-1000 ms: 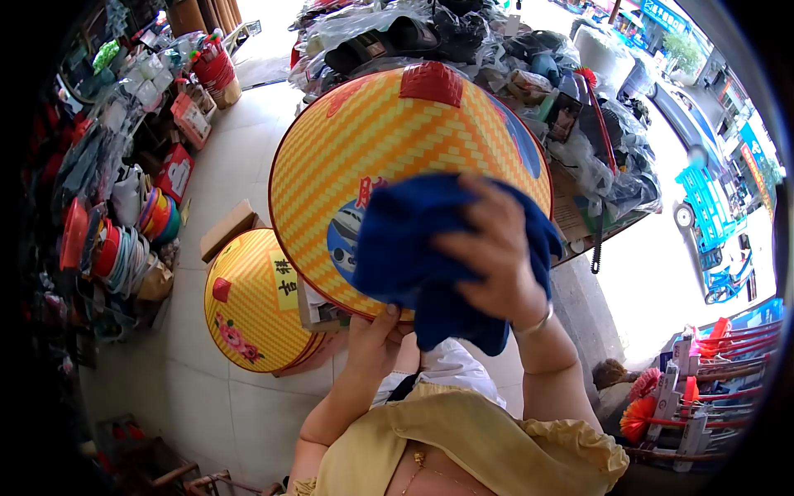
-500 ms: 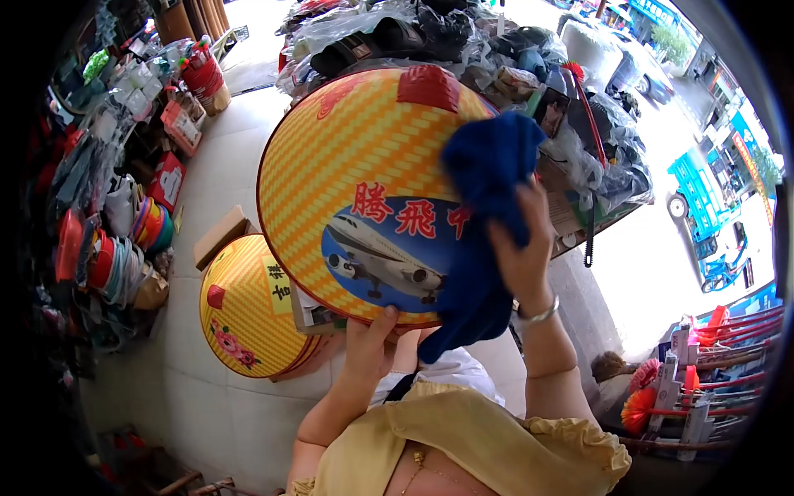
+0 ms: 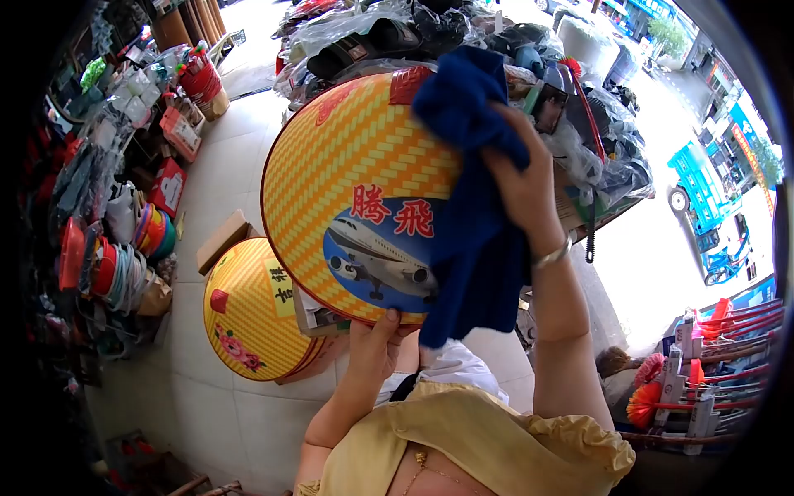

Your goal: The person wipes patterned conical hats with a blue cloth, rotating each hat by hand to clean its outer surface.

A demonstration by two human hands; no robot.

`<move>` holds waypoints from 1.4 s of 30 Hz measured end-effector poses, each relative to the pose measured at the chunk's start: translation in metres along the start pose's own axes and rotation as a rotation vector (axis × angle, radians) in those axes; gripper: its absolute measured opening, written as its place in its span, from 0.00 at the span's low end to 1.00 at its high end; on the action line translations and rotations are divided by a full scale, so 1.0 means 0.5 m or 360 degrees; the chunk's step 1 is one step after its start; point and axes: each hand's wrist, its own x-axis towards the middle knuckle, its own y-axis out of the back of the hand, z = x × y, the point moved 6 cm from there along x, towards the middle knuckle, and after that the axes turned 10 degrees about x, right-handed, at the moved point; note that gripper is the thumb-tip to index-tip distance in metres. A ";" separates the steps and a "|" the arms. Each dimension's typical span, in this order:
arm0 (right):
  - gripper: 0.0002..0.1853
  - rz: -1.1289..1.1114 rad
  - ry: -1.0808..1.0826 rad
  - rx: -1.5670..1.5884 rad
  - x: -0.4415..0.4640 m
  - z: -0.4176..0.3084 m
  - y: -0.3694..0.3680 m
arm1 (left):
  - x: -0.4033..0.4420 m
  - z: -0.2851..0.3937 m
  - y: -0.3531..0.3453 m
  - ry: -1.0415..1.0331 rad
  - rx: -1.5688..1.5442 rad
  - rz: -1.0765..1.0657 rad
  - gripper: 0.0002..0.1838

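Note:
A large yellow-orange conical hat (image 3: 356, 149) with red characters and an airplane picture is tilted up before me. My left hand (image 3: 376, 343) grips its lower rim, thumb on the front face and fingers behind. On the hat's right side my right hand (image 3: 525, 182) holds a dark blue cloth (image 3: 475, 240) against the surface. The cloth hangs down past the rim and hides the right part of the picture. Lower left, beyond the held hat, more yellow hats (image 3: 248, 314) lie stacked, with pink flowers on the top one.
Plastic-wrapped goods (image 3: 463, 33) are heaped on a stand behind the hat. Shelves with colourful basins (image 3: 153, 227) and a red bucket (image 3: 203, 83) line the left. Red-handled items (image 3: 703, 372) stand at the lower right. A blue three-wheeler (image 3: 703, 190) is outside.
My right hand has swept the cloth from the hat's lower middle to its right side, then up toward the top. More of the airplane picture shows. My left hand keeps its hold on the rim.

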 end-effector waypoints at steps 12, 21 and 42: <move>0.29 -0.0587 0.0529 -0.0551 -0.150 -0.125 -0.114 | -0.004 -0.005 -0.002 0.0065 -0.0034 0.0168 0.19; 0.24 0.0036 0.0049 -0.0033 0.010 -0.014 -0.016 | -0.002 -0.004 0.010 -0.0004 0.0029 0.0075 0.19; 0.25 0.0339 -0.0168 -0.0547 0.023 0.061 0.051 | -0.208 0.436 -0.072 -0.0978 -0.0286 -0.1269 0.23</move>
